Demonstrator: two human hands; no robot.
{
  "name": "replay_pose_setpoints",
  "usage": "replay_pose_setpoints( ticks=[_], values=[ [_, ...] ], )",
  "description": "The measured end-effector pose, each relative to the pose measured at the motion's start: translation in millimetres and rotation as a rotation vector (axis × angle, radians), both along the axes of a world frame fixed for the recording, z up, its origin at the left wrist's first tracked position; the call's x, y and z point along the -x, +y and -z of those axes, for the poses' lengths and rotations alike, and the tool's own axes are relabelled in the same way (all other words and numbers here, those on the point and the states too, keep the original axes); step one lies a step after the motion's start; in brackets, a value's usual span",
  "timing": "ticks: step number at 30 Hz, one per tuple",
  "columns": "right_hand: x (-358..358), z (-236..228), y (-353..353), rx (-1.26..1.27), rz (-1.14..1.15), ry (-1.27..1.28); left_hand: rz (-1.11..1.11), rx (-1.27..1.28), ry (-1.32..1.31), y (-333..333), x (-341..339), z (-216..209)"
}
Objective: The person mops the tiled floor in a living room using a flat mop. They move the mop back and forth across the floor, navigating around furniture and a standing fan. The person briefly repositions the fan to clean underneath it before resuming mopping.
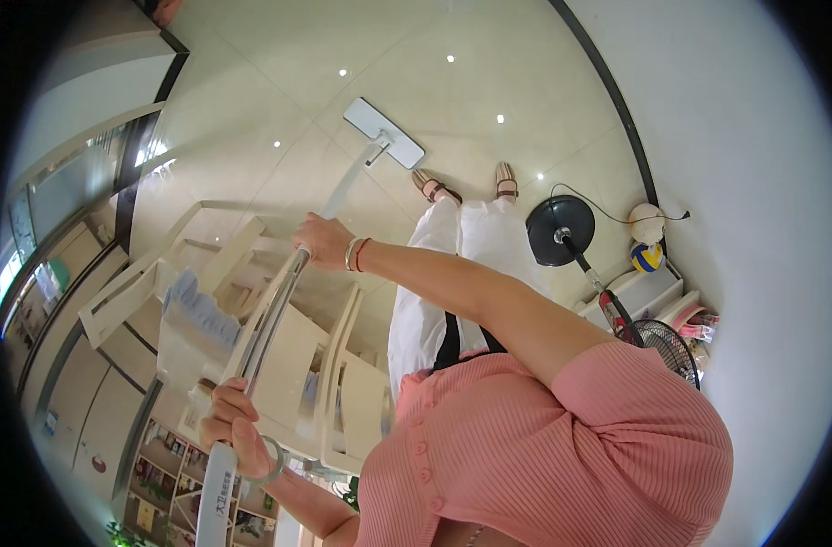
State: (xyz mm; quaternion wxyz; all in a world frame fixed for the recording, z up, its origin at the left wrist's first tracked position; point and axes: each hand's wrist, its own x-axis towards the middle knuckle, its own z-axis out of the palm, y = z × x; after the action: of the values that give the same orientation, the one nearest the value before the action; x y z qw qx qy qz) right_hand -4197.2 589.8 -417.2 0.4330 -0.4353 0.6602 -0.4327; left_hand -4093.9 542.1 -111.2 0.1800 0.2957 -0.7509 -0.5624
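A flat mop (361, 118) with a white rectangular head lies head-down on the tiled floor, in front of my feet and slightly left. Its pole slants back toward my left side. Lower down that pole, my right hand (325, 241) is closed round it, a bracelet and a red cord at the wrist. My left hand (236, 424), with a pale bangle, grips higher up, just by the white handle end (217, 492). The mop head is flat on the tiles, close to my left shoe (434, 187).
Cream chairs (124, 314) and a table stand on my left, close beside the pole. To my right are a standing fan with a round black base (560, 219), its cord, two balls (646, 257) and a white wall (753, 182).
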Motion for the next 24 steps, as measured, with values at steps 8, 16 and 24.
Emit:
replay_pose_setpoints(
  ticks=[8, 16, 24],
  values=[
    [59.9, -5.5, 76.5, -0.223, -0.288, 0.202, -0.162, -0.075, 0.224, 69.1, -1.6, 40.3],
    [189.5, 37.9, 246.5, -0.369, -0.029, 0.327, -0.146, -0.276, 0.239, 175.5, 103.3, 123.1],
    [246.8, 75.1, 421.4, -0.461, 0.283, 0.294, 0.086, -0.399, 0.176, 292.1, 197.9, 165.6]
  ],
)
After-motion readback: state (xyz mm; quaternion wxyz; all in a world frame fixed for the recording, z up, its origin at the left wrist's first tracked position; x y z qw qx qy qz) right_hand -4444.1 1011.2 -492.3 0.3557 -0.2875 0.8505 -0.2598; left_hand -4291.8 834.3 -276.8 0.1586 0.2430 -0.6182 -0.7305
